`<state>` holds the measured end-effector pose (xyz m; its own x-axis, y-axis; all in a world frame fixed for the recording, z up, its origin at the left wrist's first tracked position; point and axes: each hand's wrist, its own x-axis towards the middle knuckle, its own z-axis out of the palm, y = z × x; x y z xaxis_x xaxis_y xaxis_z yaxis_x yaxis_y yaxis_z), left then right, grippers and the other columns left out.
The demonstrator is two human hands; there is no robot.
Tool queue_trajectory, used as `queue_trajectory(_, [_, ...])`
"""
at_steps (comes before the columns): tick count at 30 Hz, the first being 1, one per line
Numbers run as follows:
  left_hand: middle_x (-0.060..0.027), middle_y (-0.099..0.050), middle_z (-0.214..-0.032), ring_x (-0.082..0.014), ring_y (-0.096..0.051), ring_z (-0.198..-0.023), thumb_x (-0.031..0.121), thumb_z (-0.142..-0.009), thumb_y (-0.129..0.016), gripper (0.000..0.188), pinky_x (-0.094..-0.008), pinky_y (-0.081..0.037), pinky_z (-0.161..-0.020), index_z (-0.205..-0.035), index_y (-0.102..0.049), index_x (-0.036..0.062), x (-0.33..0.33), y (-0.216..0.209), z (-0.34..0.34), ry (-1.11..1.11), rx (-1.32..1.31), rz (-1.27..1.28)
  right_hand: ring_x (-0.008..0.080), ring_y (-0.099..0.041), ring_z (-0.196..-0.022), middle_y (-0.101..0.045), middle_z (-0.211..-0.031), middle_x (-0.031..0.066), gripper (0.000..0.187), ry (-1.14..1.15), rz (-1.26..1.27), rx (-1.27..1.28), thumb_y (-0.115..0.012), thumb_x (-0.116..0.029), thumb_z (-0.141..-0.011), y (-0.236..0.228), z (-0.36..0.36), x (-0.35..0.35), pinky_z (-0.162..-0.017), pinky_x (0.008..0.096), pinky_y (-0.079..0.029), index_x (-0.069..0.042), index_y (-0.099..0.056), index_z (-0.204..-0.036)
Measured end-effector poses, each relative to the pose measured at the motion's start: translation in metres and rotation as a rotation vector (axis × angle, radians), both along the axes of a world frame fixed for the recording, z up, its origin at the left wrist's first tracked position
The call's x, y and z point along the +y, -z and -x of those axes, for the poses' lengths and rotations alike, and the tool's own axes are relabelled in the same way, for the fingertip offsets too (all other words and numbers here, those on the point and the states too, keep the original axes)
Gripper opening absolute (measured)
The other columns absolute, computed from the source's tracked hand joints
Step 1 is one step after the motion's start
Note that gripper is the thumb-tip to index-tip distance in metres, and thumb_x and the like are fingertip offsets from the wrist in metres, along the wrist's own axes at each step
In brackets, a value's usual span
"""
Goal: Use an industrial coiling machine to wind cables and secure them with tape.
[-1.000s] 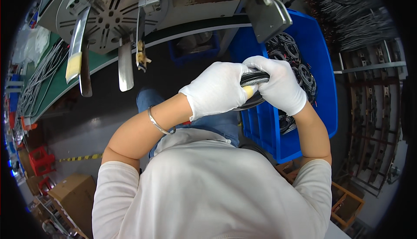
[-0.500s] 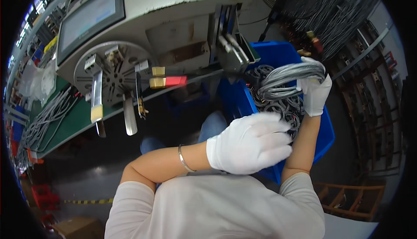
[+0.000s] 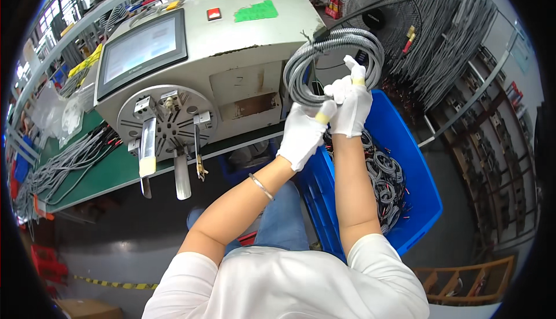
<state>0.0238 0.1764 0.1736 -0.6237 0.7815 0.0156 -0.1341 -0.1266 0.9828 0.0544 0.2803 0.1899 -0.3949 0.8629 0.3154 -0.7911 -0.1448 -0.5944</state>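
From where I stand, the coil [image 3: 296,74] is up in the air, beyond the near end of the blue bin [image 3: 427,200] and beside the right end of the machine [image 3: 263,49]. The left hand [image 3: 302,135] is wrapped on its lower rim, thumb uppermost. The right hand [image 3: 351,106] sits just beside it, fingers bent against the lower right of the ring, one raised; whether it truly grips the coil or pinches something small, I can't tell.

I'd guess a fair weight for its size, many turns of grey cable stacked together, but nothing two hands would struggle with. It looks springy rather than limp: the ring keeps its round shape while held only from below. The sheen suggests turns that could slide over one another, more so under cloth gloves [image 3: 296,145]. It hardly seems fragile. The best hold, to my eye, is around the whole bundle, catching every turn.
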Motion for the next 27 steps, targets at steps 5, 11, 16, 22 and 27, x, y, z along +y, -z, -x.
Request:
queue_trajectory(5, [0.0019,-0.057,-0.067,-0.0046,-0.047,-0.05,0.018,-0.091,-0.062,0.018,-0.02,-0.036,-0.046,-0.081,-0.06,0.0029,0.01,0.0,0.014,-0.116,-0.124,-0.481,0.0068,-0.039,-0.043,-0.044,-0.053,-0.0029,0.031,0.009,-0.06,-0.153,-0.056,-0.026,-0.095,0.002,0.007,-0.016,-0.047,0.0238,-0.037,0.004,-0.063,-0.092])
queue_trajectory(11, [0.0025,-0.053,-0.059,-0.004,-0.045,-0.046,0.018,-0.093,-0.059,0.021,-0.0203,-0.034,-0.042,-0.075,-0.06,0.0058,0.036,0.013,0.034,-0.219,-0.107,-0.47,0.0094,-0.051,-0.048,-0.058,-0.056,0.0019,0.03,0.512,-0.626,-0.551,-0.06,-0.019,-0.092,0.005,0.005,0.01,-0.048,0.0261,-0.041,0.002,-0.063,-0.071])
queue_trajectory(16, [-0.0013,-0.058,-0.064,-0.009,-0.055,-0.058,0.014,-0.091,-0.058,0.018,-0.0275,-0.044,-0.056,-0.079,-0.063,0.0016,0.056,0.03,0.06,-0.269,0.166,-0.386,0.0095,-0.054,-0.052,-0.062,-0.059,0.0039,0.028,0.543,-0.679,-0.57,-0.062,-0.016,-0.09,0.028,0.025,0.042,-0.049,0.0275,-0.042,0.002,-0.062,-0.068])
queue_trajectory(22, [-0.005,-0.062,-0.067,-0.012,-0.059,-0.06,0.014,-0.09,-0.058,0.015,-0.0282,-0.047,-0.059,-0.084,-0.063,0.0004,0.074,0.053,0.083,-0.454,0.358,-0.287,0.0106,-0.054,-0.053,-0.061,-0.061,0.0037,0.024,0.531,-0.615,-0.537,-0.064,-0.014,-0.088,0.054,0.054,0.063,-0.051,0.0288,-0.042,0.002,-0.062,-0.07])
queue_trajectory(27, [-0.0009,-0.062,-0.067,-0.0074,-0.055,-0.055,0.012,-0.092,-0.058,0.014,-0.0244,-0.045,-0.052,-0.086,-0.063,0.0002,0.077,0.071,0.085,-0.488,0.312,-0.428,0.0123,-0.054,-0.058,-0.062,-0.064,0.0036,0.021,0.505,-0.604,-0.564,-0.064,-0.011,-0.086,0.07,0.066,0.071,-0.055,0.0298,-0.044,0.002,-0.062,-0.07])
